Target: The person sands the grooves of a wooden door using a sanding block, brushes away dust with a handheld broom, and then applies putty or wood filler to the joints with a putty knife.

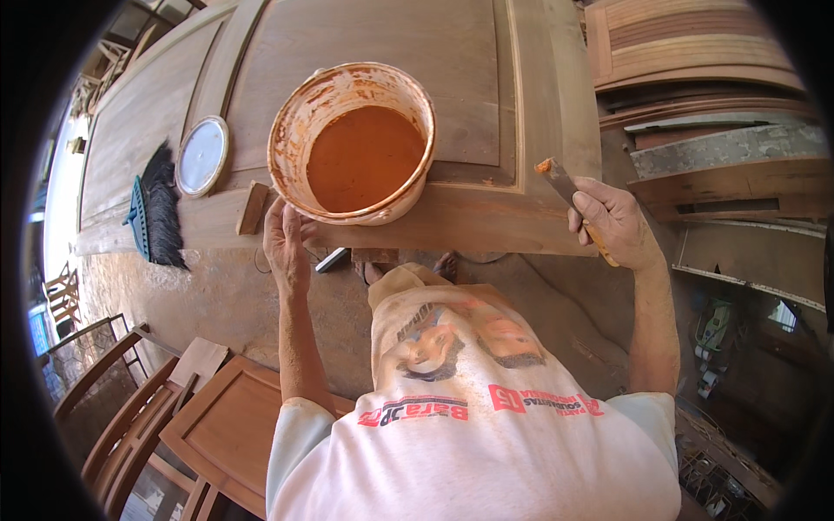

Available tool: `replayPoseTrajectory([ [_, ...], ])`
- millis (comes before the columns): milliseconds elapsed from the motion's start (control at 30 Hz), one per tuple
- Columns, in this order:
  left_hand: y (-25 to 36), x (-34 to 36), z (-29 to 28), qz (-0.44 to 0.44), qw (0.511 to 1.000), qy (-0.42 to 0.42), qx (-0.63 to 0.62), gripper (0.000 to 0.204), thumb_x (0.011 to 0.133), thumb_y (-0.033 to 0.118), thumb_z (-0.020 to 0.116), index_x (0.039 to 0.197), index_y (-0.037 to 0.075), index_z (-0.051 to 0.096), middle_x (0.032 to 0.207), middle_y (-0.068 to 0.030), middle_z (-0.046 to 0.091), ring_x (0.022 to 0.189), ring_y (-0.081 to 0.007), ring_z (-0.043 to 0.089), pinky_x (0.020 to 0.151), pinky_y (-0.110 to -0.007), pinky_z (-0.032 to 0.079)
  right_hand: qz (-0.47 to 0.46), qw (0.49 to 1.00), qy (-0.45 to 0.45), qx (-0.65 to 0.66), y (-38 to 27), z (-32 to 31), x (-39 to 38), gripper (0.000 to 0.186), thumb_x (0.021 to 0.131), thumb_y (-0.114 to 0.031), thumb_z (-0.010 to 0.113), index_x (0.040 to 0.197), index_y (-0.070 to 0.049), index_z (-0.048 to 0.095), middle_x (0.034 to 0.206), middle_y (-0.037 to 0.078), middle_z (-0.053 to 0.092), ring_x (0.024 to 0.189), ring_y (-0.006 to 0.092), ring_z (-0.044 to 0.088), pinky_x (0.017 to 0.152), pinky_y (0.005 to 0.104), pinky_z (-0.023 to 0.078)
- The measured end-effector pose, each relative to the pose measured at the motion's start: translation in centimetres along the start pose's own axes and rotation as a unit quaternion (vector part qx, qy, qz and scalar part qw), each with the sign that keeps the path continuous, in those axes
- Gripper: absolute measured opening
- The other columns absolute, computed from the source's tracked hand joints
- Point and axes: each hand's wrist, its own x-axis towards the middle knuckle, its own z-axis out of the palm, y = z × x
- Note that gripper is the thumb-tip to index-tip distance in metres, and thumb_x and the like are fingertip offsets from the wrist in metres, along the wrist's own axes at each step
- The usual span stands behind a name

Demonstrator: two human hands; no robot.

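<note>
A white bucket [415, 195] smeared with orange holds a pool of orange-brown liquid and stands near the front edge of a large panelled wooden door [556, 217]. My left hand [287, 247] is at the bucket's near left side, its bent fingers against the wall below the rim; part of the grip is hidden. Off to the right, my right hand [617, 224] grips a putty knife [559, 181] with a yellowish handle. Its flat dark blade points up and left, with orange paste on the tip, apart from the bucket.
Left of the bucket lie a small wood block [252, 208], a round pale lid [202, 156] and a black-bristled brush head [161, 208] overhanging the door's edge. Stacked boards [730, 165] stand at the right. Behind me at lower left are a brown panel [230, 417] and wooden frames.
</note>
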Motion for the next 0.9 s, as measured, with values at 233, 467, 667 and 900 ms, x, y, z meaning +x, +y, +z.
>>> replayPoseTrajectory([
  [233,9.6,2.3,3.1,0.2,0.978,0.033,0.04,0.069,0.107,0.048,0.048,0.157,0.002,0.033,0.152,-0.0222,0.045,0.145,-0.0309,0.042,0.119,-0.049,0.035,-0.328,0.926,0.054,-0.178,-7.9,11.2,5.4,0.038,0.103,-0.022,0.063,0.139,-0.011,0.063,0.092,0.008,0.068,0.074,0.0186,0.064,0.067,0.0327,0.056],
  [467,9.9,2.2,4.3,0.136,0.985,-0.078,-0.066,0.063,0.108,0.038,0.047,0.155,-0.002,0.033,0.15,-0.0208,0.046,0.142,-0.0283,0.045,0.119,-0.042,0.035,-0.239,0.84,0.025,-0.486,-9.9,10.9,1.0,0.039,0.097,-0.018,0.068,0.137,-0.017,0.065,0.08,0.011,0.058,0.072,0.0297,0.065,0.067,0.0423,0.055],
  [667,9.3,2.8,4.5,0.173,0.977,-0.087,-0.087,0.065,0.109,0.041,0.043,0.155,-0.003,0.033,0.15,-0.0214,0.046,0.142,-0.0283,0.044,0.118,-0.042,0.035,-0.223,0.85,0.081,-0.47,-9.9,9.3,-0.7,0.033,0.098,-0.02,0.066,0.129,-0.01,0.067,0.082,0.011,0.062,0.074,0.0311,0.067,0.066,0.0421,0.054],
  [900,9.4,2.8,4.4,0.165,0.98,-0.071,-0.086,0.066,0.109,0.042,0.043,0.154,-0.005,0.035,0.149,-0.0223,0.047,0.142,-0.0296,0.043,0.118,-0.043,0.034,-0.258,0.733,-0.086,-0.623,-17.6,13.8,2.2,0.019,0.091,-0.008,0.068,0.11,-0.006,0.065,0.09,0.014,0.064,0.081,0.0328,0.069,0.071,0.0402,0.056],
])
